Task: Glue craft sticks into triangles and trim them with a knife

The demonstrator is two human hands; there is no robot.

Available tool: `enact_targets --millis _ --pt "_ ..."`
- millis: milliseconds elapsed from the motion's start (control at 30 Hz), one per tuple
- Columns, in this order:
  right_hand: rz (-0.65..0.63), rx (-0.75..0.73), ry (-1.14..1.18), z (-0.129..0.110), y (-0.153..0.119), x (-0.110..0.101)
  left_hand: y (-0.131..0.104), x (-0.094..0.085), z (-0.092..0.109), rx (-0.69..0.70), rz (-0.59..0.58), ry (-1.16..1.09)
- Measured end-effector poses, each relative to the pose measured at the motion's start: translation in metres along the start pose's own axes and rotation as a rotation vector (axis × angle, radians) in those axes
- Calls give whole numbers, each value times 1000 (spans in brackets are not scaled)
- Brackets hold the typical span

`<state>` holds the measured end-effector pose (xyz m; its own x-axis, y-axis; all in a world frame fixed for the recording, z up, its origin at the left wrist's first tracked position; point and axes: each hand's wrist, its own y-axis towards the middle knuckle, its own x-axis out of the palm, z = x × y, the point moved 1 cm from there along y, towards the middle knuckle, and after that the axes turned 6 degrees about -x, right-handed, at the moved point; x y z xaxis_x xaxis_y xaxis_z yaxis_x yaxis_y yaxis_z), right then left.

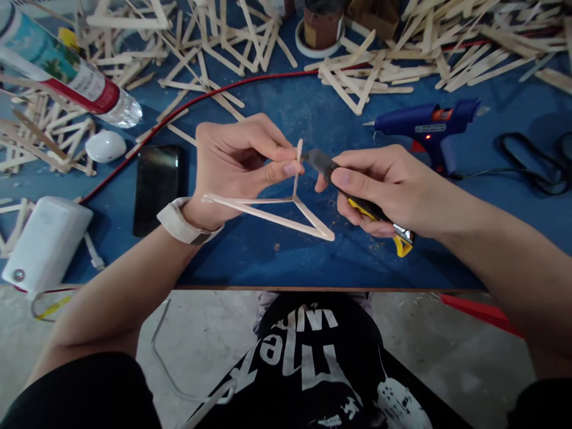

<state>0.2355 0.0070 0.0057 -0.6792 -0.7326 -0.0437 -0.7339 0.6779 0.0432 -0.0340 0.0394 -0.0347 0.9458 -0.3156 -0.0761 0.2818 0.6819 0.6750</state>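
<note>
A wooden stick frame (277, 220), a flat triangle with one more stick standing up from a corner, hangs over the blue table. My left hand (250, 164) pinches that upright stick near its top between thumb and fingertips. In my right hand (379, 187) is a black and yellow utility knife (364, 205), its head pointing left at the upright stick, close to my left fingertips. Whether the blade touches the wood is too small to tell. Small shavings lie on the table under the knife.
Behind my right hand lies a blue glue gun (431, 125) with a red light. Loose sticks (482, 65) and stick triangles (353, 89) cover the back. At the left are a bottle (89, 83), black phone (157, 185), white power bank (47, 244) and red cable (214, 90). A brown pot (322, 27) stands behind.
</note>
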Motion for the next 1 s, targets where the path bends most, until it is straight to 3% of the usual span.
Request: enact_targets --millis 67,133,233,333,400,467,533,633,733,833,1000 --pt "24 -75 -143 0 -1 -1 0 -1 0 -16 -18 0" --pt "87 -201 -469 -2 -4 -2 -2 0 1 -96 -34 -35" --pt "173 -326 -994 -2 -11 -3 -6 5 4 -293 -25 -163" --pt "212 -329 -1217 -1 -16 -4 -10 11 8 -540 -2 -308" --pt "222 -344 -1227 -2 -16 -4 -10 13 9 -591 9 -350" --pt "212 -365 -1112 -3 -14 -2 -9 13 9 -497 17 -314" --pt "168 -322 -829 -5 -9 -1 -6 11 8 -324 18 -220" --pt "82 -134 -278 -4 -4 2 -3 6 6 -107 17 -50" --pt "22 -5 6 -3 -3 5 -1 2 7 -20 8 51" --pt "53 -72 -171 -4 -4 4 -2 3 9 -57 -1 38" --pt "176 -320 -997 -4 -10 -2 -8 10 7 -296 11 -137"
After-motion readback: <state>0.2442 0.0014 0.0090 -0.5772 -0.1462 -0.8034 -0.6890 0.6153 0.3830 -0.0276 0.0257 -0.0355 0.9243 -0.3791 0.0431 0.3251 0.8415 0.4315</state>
